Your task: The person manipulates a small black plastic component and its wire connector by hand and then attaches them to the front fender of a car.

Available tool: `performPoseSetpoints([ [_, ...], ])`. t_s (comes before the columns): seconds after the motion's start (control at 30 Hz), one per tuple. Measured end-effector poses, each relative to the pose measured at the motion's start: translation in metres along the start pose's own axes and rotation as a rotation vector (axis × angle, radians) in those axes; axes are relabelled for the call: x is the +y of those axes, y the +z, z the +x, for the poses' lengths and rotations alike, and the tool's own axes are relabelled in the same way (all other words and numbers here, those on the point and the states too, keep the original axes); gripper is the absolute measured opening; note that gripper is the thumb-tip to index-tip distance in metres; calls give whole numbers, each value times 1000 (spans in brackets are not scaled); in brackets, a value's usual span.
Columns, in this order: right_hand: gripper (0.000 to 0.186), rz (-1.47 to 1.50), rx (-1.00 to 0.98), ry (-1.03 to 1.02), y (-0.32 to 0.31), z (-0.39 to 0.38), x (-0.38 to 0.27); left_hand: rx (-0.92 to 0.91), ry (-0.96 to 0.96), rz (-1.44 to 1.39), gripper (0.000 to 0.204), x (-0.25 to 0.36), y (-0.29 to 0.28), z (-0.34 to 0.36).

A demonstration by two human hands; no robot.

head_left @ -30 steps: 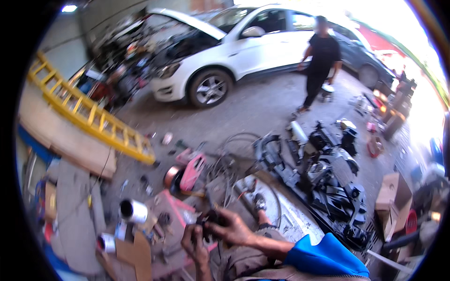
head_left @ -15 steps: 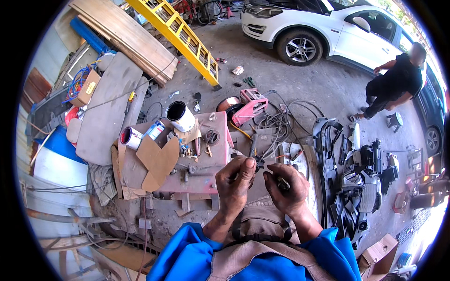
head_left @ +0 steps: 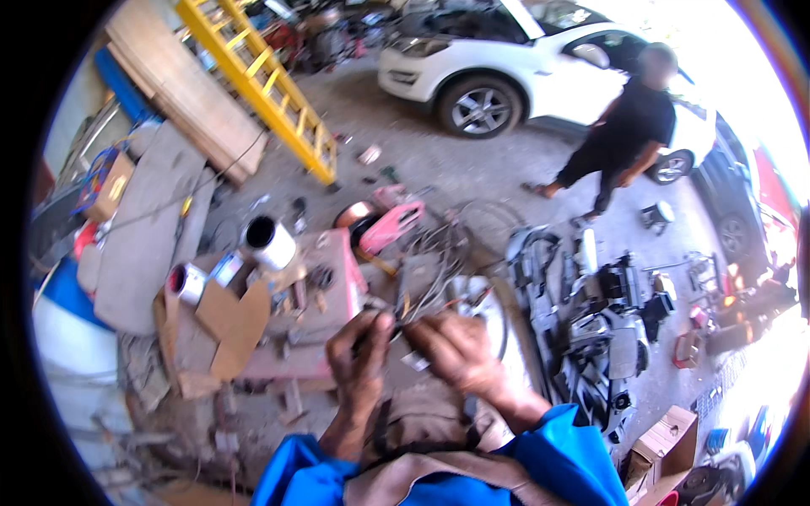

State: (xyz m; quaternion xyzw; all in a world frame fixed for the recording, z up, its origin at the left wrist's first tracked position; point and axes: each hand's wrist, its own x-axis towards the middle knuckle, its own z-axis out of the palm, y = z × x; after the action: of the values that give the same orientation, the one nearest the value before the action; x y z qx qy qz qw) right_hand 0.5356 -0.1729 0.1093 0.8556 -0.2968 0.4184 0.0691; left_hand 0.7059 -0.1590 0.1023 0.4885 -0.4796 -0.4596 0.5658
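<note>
A thin wire [head_left: 403, 319] is pinched between left hand [head_left: 359, 350] and right hand [head_left: 451, 352], lying roughly left-to-right; each grip is closed on it above the tabletop [head_left: 333, 278].

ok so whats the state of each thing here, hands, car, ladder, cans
left hand: fingers pinched on a thin wire
right hand: fingers closed on the same wire
white car: hood raised, parked
yellow ladder: lying flat on the ground
white can: tipped on its side, open mouth showing
cardboard box: flaps open
person in black: standing, bent forward
</note>
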Motion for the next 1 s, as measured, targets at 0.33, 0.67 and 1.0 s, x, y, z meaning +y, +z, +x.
performPoseSetpoints([
  [0.33,28,325,123,525,30,-12,-8,82,384,312,30,-31,17,6],
  [0.67,15,1761,225,1554,47,-52,-11,-10,628,362,14,-62,19,10],
  [1.0,16,1579,183,1581,34,-70,-23,53,145,-243,44,-80,4,6],
])
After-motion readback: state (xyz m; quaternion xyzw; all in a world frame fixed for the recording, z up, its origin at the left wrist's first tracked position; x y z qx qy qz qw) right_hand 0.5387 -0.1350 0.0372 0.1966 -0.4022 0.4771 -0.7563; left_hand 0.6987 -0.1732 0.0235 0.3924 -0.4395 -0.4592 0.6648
